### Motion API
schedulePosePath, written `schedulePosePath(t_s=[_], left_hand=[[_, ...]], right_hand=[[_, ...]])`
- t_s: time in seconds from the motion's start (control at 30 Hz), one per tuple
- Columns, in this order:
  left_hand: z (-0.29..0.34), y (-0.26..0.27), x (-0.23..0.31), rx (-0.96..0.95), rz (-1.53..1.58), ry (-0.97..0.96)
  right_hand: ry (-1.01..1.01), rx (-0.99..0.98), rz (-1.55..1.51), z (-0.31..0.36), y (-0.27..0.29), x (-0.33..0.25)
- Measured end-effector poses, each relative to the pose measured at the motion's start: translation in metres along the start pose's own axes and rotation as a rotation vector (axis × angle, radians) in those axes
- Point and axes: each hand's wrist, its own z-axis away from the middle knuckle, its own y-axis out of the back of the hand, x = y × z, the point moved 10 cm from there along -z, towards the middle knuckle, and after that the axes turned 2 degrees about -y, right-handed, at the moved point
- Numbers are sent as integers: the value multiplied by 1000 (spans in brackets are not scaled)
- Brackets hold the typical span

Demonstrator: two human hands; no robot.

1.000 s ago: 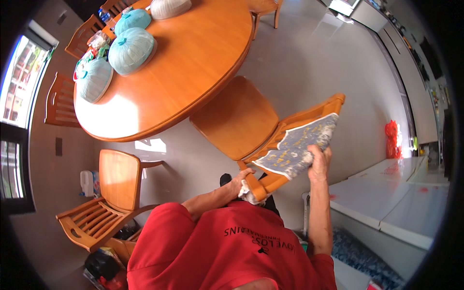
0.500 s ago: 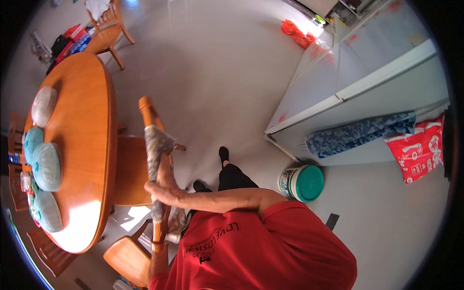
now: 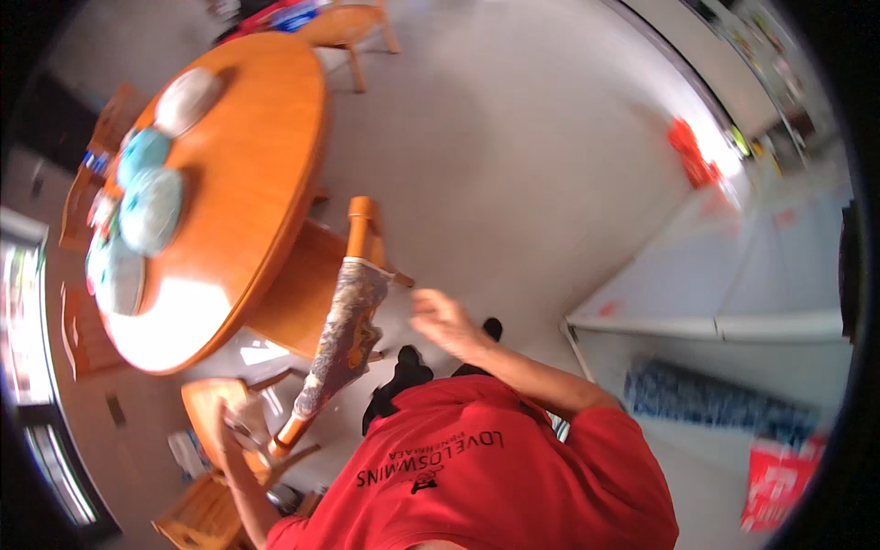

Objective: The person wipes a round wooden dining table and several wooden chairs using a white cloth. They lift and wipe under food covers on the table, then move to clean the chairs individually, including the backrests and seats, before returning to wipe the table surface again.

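Note:
A wooden chair (image 3: 363, 213) stands in front of me with a patterned grey-and-brown cloth (image 3: 346, 321) draped over its backrest. My right hand (image 3: 445, 323) is in the air to the right of the cloth, apart from it. Its fingers are loosely spread and a little blurred, with nothing in them. Over on the left of the backrest, near its lower end, my left hand (image 3: 229, 429) is blurred and closed on a pale crumpled cloth (image 3: 251, 420). A second wooden chair (image 3: 203, 403) lies just beyond that hand.
An oval wooden table (image 3: 247, 174) at the left carries several domed covers (image 3: 152, 211). Another chair (image 3: 344, 26) is at the far side. To the right are a white panelled unit (image 3: 697, 293), a blue patterned roll (image 3: 715, 403) and a red bag (image 3: 779, 481).
My right hand has let go of the cloth-covered backrest and moved right. My left hand has moved out to the left of it with the pale cloth. The view has turned and shifted.

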Motion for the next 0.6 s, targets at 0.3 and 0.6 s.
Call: schedulePosePath(t_s=[0.3,0.6], left_hand=[[184,-281,216,-96,423,-730],[238,-583,151,-290,109,-775]], right_hand=[[14,-19,-154,-15,133,-46],[216,-144,-209,-66,135,-115]])
